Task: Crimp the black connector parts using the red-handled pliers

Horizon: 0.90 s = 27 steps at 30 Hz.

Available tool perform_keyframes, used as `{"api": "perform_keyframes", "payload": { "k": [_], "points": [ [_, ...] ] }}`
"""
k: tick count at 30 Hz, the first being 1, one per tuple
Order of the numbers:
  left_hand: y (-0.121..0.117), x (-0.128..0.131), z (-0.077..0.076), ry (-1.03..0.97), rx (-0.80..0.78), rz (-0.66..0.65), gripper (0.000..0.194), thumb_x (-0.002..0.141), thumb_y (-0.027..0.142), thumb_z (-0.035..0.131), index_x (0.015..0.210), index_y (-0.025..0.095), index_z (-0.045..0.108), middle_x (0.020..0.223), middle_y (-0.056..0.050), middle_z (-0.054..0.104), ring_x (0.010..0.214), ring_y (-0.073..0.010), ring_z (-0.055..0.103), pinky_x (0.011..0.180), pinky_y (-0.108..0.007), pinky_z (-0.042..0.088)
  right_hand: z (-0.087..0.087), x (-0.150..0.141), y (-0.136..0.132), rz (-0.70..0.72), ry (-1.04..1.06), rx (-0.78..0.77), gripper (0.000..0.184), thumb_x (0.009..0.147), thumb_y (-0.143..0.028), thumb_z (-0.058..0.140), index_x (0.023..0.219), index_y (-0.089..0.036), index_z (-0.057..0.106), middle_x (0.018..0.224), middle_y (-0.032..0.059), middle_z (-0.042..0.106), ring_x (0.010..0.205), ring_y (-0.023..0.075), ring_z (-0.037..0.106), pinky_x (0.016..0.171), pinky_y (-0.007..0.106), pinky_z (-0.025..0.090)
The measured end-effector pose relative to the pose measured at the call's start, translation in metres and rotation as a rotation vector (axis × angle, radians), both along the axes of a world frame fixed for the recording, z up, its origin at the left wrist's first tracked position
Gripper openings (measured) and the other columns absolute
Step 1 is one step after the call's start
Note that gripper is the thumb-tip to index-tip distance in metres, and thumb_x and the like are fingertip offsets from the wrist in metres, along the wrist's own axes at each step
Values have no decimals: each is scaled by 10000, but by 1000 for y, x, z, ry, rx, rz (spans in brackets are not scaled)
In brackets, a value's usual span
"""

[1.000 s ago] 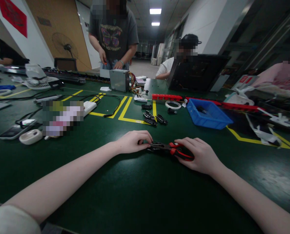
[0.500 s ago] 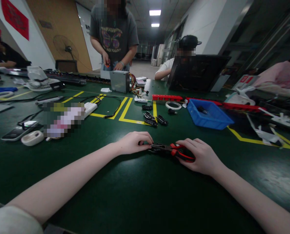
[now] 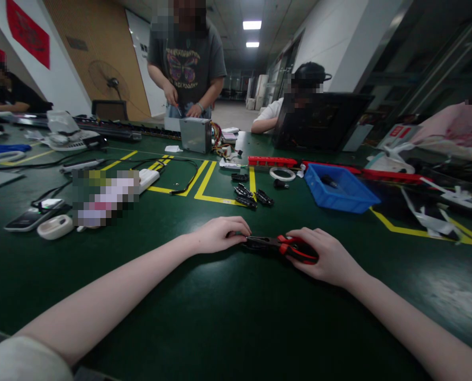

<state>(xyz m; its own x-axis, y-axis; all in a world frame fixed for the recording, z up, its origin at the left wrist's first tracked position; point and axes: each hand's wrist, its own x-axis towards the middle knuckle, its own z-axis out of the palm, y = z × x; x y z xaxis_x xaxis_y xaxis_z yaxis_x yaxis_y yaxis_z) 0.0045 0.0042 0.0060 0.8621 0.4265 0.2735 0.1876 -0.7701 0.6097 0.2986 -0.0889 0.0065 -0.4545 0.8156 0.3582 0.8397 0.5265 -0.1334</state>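
My right hand (image 3: 324, 253) is wrapped round the red and black handles of a pair of pliers (image 3: 284, 246). The jaws point left, toward my left hand (image 3: 225, 234). With thumb and fingers pinched together, my left hand grips a small black part (image 3: 255, 243) at the tips of the jaws. Jaws and fingers cover much of that part, so its exact kind is unclear. Beyond my hands, several similar small black parts (image 3: 244, 194) lie loose on the green table (image 3: 204, 317).
A blue bin (image 3: 341, 201) with black pieces inside stands at the right. Behind it run red strips (image 3: 273, 162). A grey metal box with wires (image 3: 195, 135) sits farther back. A phone (image 3: 35, 216) and a white case (image 3: 55, 227) lie left. Co-workers (image 3: 186, 63) are across the table.
Both hands stay almost in place, with the pliers still at the small black part. The view has shifted very slightly. Across the table, the standing co-worker's hands have moved a little.
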Motion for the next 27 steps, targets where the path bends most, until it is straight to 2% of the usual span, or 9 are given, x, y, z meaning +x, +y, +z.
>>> {"api": "perform_keyframes", "payload": {
  "k": [5,10,17,20,27],
  "points": [
    [0,1,1,-29,-117,-22,164,922,235,576,1003,142,684,1120,-77,633,849,-135,611,751,-260,490,1,-1,-1,-8,-15,16,378,796,-381,662,1130,-220,588,1020,75,707,797,203,649,708,354,507],
    [-2,7,-5,-33,-176,51,188,876,286,645,986,142,692,1071,-64,645,691,-95,537,614,-223,433,0,0,0,19,-40,49,376,794,-375,661,1131,-219,595,1006,75,706,764,193,640,693,347,499],
    [-4,8,-5,-28,-251,101,211,871,262,646,1049,155,683,1053,-57,679,796,-135,597,700,-252,481,2,-1,0,11,-53,69,379,798,-398,662,1127,-221,597,999,73,708,756,197,637,680,343,497],
    [-6,9,-5,-7,-286,141,211,882,249,625,1064,157,681,1009,-49,698,765,-137,601,681,-252,474,1,-1,0,7,-57,59,384,802,-400,663,1131,-219,583,1008,73,705,746,192,625,674,341,496],
    [-9,9,-1,20,-261,187,186,902,263,603,1036,165,685,887,-21,702,700,-130,595,649,-242,446,2,-2,0,17,-74,82,376,813,-382,652,1140,-215,572,1018,74,704,758,191,627,693,343,489]
  ]
}}
